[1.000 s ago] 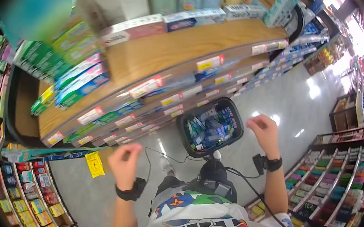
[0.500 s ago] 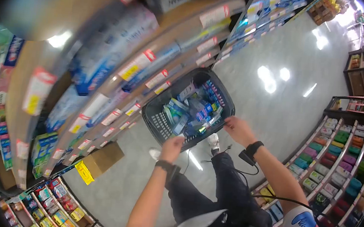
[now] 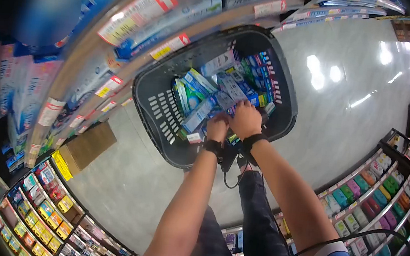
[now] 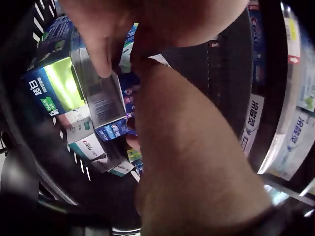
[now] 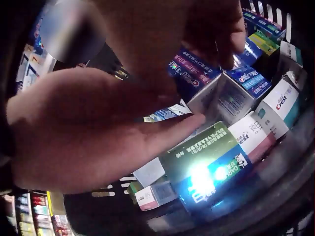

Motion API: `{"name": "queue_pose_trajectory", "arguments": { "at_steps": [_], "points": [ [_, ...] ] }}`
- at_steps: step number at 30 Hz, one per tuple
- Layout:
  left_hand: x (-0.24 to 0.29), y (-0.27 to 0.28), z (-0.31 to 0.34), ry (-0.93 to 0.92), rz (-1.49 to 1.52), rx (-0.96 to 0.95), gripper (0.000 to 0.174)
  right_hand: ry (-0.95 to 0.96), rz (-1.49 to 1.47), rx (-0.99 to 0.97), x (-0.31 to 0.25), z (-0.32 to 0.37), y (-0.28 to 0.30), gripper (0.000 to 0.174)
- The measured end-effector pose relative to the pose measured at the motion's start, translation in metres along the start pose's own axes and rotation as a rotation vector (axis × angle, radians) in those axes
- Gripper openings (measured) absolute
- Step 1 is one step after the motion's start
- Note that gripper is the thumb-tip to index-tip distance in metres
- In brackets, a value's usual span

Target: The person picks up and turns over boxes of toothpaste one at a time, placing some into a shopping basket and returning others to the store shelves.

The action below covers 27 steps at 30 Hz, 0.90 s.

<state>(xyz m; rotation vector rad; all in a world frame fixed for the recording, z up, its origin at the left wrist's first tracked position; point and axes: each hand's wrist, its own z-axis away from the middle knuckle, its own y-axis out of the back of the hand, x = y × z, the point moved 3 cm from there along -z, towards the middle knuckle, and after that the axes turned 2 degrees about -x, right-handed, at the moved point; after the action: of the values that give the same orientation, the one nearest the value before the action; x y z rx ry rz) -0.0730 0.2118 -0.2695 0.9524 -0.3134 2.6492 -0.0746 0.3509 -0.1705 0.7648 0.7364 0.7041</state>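
Note:
A dark grey plastic basket (image 3: 155,80) with slotted sides holds several toothpaste boxes (image 3: 199,112), some lettered Crest. Both hands reach over the near rim into it, side by side and crossing close together. My left hand (image 3: 216,128) is low among the boxes; its thumb (image 5: 182,127) lies straight beside a green and blue Darlie box (image 5: 202,155). My right hand (image 3: 246,117) is bent down over the boxes just to the right, its fingertips (image 4: 132,140) beside a blue Crest box (image 4: 114,129). I cannot tell whether the fingers grip a box.
Shelves with price tags (image 3: 142,11) stand close along the basket's left and far side. A cardboard box (image 3: 90,146) with a yellow label lies on the grey floor (image 3: 336,112). Racks of coloured packs (image 3: 358,194) line the right, and a cable (image 3: 348,238) runs across the right arm.
The view has come down and closer to the basket, which appears larger. Both hands have moved from above the floor, past the basket's rim, and in among the boxes.

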Motion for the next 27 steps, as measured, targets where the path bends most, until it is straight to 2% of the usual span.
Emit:
{"name": "queue_pose_trajectory", "arguments": {
  "at_steps": [2, 5, 7, 9, 11, 12, 14, 15, 18, 20, 23, 24, 27],
  "points": [
    [0.006, -0.005, 0.017, -0.217, -0.053, -0.061, 0.036, 0.053, 0.066, 0.014, 0.002, -0.002, -0.001, 0.058],
    [0.038, 0.000, 0.050, 0.158, 0.426, 0.004, 0.039, 0.088, -0.133, 0.108, -0.009, 0.022, 0.032, 0.054],
    [0.042, 0.012, 0.076, 0.219, 0.606, 0.014, 0.035, 0.258, -0.237, 0.131, -0.011, 0.052, 0.065, 0.042],
    [0.071, 0.029, 0.113, 0.301, 0.866, -0.027, 0.036, 0.339, -0.326, 0.146, -0.017, 0.097, 0.118, 0.038],
    [0.123, 0.044, 0.165, 0.203, 0.795, -0.032, 0.038, 0.388, -0.532, 0.049, -0.020, 0.144, 0.170, 0.035],
    [0.141, 0.055, 0.194, 0.165, 0.749, -0.051, 0.040, 0.427, -0.568, 0.080, -0.021, 0.166, 0.193, 0.036],
    [0.193, 0.069, 0.248, 0.085, 0.663, -0.119, 0.048, 0.374, -0.710, -0.009, -0.029, 0.206, 0.251, 0.038],
    [0.212, 0.079, 0.276, 0.026, 0.608, -0.132, 0.044, 0.327, -0.802, -0.057, -0.031, 0.225, 0.273, 0.039],
    [0.290, 0.096, 0.359, -0.157, 0.450, -0.196, 0.041, 0.383, -0.999, -0.121, -0.040, 0.272, 0.342, 0.040],
    [0.346, 0.095, 0.417, -0.276, 0.353, -0.197, 0.040, 0.409, -1.018, -0.157, -0.055, 0.300, 0.387, 0.040],
    [0.388, 0.116, 0.476, -0.430, 0.131, -0.244, 0.038, 0.406, -1.038, -0.195, -0.081, 0.341, 0.439, 0.043],
    [0.409, 0.114, 0.507, -0.492, 0.145, -0.250, 0.036, 0.393, -1.059, -0.207, -0.091, 0.353, 0.452, 0.043],
    [0.418, 0.130, 0.559, -0.599, 0.231, -0.203, 0.040, 0.430, -1.144, -0.210, -0.120, 0.379, 0.482, 0.046]
  ]
}}
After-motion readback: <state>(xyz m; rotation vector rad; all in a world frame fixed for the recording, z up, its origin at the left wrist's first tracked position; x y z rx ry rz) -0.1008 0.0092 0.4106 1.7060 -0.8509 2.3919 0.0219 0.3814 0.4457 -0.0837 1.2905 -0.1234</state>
